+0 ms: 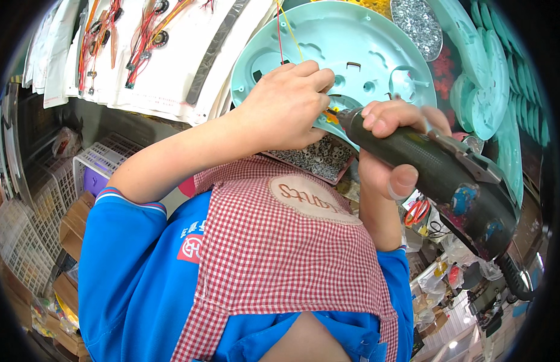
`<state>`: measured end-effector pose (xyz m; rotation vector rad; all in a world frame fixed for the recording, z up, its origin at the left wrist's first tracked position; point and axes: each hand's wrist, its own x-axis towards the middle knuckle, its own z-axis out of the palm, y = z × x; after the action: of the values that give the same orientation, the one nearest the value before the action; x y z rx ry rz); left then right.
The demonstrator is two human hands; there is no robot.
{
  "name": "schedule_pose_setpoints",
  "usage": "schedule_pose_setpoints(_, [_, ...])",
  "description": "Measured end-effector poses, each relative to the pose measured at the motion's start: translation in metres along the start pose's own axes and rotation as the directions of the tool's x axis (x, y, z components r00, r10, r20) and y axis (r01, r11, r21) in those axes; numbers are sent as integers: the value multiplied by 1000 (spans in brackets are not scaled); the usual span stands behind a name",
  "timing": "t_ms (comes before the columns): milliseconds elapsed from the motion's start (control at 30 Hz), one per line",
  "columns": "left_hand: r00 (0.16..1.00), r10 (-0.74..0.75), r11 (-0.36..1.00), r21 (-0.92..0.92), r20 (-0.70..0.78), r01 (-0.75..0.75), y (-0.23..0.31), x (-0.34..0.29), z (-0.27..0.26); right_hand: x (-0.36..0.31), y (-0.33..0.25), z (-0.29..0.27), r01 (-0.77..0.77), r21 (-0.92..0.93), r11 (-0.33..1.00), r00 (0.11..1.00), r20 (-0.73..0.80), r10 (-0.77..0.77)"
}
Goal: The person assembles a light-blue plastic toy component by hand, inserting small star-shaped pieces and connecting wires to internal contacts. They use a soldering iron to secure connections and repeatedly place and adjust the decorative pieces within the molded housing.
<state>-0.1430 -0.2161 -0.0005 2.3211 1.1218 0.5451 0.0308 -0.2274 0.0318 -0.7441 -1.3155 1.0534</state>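
Inspecting the teal shell at twelve o'clock, we judge fastening in hand: our right hand grips a black driver at two o'clock; our left hand curls beside its tip, any hold hidden. The next move calls for steady, square pressure.

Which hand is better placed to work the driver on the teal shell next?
Likely the right hand: it grips the driver, whose tip points toward the shell. The left hand is close to that tip, so seems better placed for steadying.
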Motion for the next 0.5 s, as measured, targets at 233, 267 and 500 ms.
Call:
schedule_pose_setpoints(233, [998,-7,1000,31,62,5,3,0,-6,1,-4,-8,-3,-88,996,1000,16,4])
schedule_pose_setpoints(267, [1000,17,999,41,-4,-17,2,-2,-8,-1,-14,-12,32,30,999,999,3,-32])
schedule_pose_setpoints(500, [982,105,994,11,-155,-105,2,-17,-8,-63,-5,-14,-100,45,994,990,99,96])
